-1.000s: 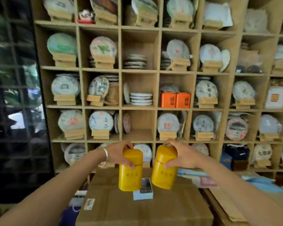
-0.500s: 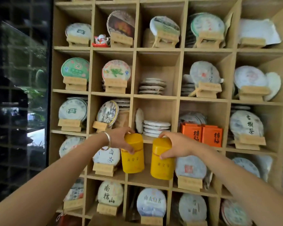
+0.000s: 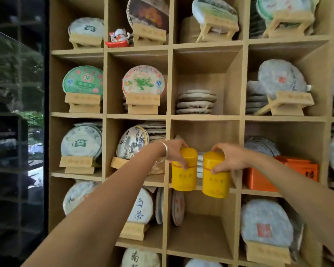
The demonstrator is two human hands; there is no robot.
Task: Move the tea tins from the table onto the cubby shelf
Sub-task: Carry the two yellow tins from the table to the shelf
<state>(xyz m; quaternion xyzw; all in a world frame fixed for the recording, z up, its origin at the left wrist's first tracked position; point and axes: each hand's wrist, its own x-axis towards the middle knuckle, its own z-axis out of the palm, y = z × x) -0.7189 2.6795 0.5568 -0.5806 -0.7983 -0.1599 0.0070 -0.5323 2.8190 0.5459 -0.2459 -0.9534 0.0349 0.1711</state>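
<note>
We hold two glossy yellow tea tins, rounded at the corners, upright before the wooden cubby shelf [image 3: 205,118]: the left hand [image 3: 175,151] clasps the left tin [image 3: 184,172] by its lid, the right hand [image 3: 229,158] clasps the right tin [image 3: 216,178] likewise, both at the front edge of the cubby with stacked paper-wrapped tea cakes [image 3: 200,164].

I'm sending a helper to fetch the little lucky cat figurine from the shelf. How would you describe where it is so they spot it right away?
Face the wooden cubby shelf and look at the top visible row, second cubby from the left edge. The lucky cat figurine sits at that cubby's front left, beside a dark-wrapped tea cake on a wooden stand. It is the only small red and white ornament among round paper-wrapped cakes.
</note>
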